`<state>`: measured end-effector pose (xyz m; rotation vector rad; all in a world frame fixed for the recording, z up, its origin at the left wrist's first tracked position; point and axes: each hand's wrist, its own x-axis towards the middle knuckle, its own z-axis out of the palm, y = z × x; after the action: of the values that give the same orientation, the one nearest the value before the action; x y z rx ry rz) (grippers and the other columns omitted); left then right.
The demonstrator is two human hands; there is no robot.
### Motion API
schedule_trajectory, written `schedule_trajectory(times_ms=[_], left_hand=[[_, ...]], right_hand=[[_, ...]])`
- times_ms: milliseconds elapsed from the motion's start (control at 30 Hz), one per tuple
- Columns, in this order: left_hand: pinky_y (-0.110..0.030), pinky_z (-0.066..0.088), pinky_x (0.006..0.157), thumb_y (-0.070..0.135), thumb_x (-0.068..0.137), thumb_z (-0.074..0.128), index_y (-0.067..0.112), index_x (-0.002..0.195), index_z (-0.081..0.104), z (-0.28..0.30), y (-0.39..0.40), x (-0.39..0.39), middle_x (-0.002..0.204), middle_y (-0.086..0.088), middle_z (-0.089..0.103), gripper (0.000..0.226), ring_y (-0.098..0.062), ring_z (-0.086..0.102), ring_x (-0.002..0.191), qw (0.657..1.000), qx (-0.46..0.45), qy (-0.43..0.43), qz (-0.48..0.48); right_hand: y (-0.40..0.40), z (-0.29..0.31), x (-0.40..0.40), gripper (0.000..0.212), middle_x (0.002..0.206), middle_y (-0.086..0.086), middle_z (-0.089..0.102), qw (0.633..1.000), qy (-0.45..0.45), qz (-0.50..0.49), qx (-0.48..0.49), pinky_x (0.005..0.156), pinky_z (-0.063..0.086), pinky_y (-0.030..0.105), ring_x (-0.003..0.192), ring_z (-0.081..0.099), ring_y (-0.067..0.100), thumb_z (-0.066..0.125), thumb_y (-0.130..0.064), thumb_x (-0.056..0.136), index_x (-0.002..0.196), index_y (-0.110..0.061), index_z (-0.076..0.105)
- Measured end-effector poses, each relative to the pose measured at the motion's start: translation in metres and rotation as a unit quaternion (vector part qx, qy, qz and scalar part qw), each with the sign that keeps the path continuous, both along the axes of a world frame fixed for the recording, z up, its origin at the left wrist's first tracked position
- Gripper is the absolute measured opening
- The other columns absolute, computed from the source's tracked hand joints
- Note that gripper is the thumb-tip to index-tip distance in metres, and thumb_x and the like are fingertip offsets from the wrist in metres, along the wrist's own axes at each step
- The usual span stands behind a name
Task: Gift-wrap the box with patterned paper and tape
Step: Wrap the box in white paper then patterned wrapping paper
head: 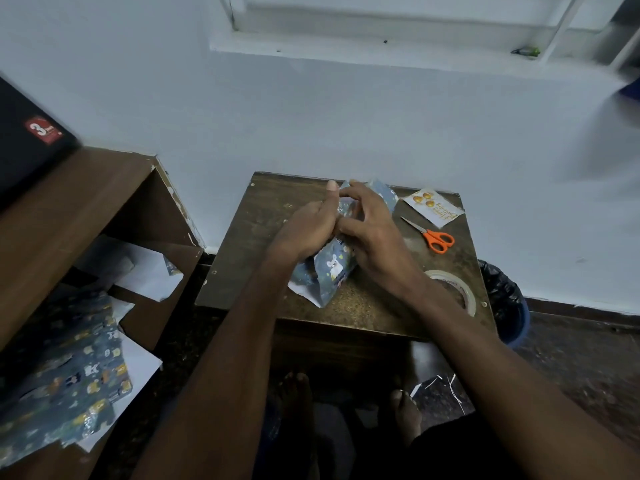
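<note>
Small wooden table (363, 306) is carrying all the work. The box (332, 268), already sleeved in blue patterned paper, is lying near its middle, tilted, near end flap open and showing white.

Both hands are working the far end: left hand (304, 230) is pressing the side, fingers straight and together; right hand (370, 233) is arching over the top, fingers spread, tips touching the paper. Whether tape is pinched between them, cannot tell.

Judgement: 1 end fold is being formed. Crease hard against the box edge, keep paper taut, hold with 1 hand before reaching.

Tape roll (453, 289) is sitting near the right wrist; orange scissors (434, 237) and a greeting card (433, 206) are lying beyond.
</note>
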<state>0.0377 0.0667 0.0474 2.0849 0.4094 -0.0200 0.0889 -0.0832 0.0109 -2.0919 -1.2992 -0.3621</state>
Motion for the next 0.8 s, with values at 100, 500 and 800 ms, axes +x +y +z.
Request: schedule_trajectory(times_ms=[100, 500, 800], left_hand=[[-0.036, 0.047, 0.095, 0.071, 0.106, 0.02, 0.022, 0.11, 0.077, -0.001, 0.002, 0.001, 0.109, -0.003, 0.074, 0.075, -0.017, 0.067, 0.104, 1.0, -0.003, 0.009, -0.001], [-0.038, 0.054, 0.08, 0.022, 0.109, 0.041, 0.011, 0.1, 0.074, -0.016, 0.02, 0.005, 0.091, -0.004, 0.072, 0.036, -0.014, 0.065, 0.077, 0.998, 0.028, -0.033, -0.041], [-0.034, 0.048, 0.113, -0.011, 0.092, 0.056, 0.021, 0.14, 0.062, -0.042, 0.03, 0.012, 0.135, 0.005, 0.066, 0.058, -0.01, 0.059, 0.129, 0.996, 0.049, -0.071, -0.017]], right_hand=[[0.01, -0.011, 0.001, 0.029, 0.154, 0.023, 0.044, 1.0, 0.029, 0.003, -0.001, 0.118, 0.032, 0.048, 0.153, 0.029, 0.042, 0.065, 0.009, 0.094, 0.108, -0.012, 0.079], [0.01, -0.019, 0.003, 0.031, 0.156, 0.007, 0.04, 0.99, 0.136, -0.018, 0.028, 0.108, 0.045, 0.04, 0.139, 0.045, 0.026, 0.075, 0.001, 0.087, 0.111, -0.018, 0.072], [0.011, -0.026, -0.001, 0.085, 0.154, 0.015, 0.033, 0.967, 0.163, -0.18, 0.07, 0.118, 0.028, 0.036, 0.146, 0.027, 0.031, 0.085, -0.045, 0.077, 0.144, -0.01, 0.045]])
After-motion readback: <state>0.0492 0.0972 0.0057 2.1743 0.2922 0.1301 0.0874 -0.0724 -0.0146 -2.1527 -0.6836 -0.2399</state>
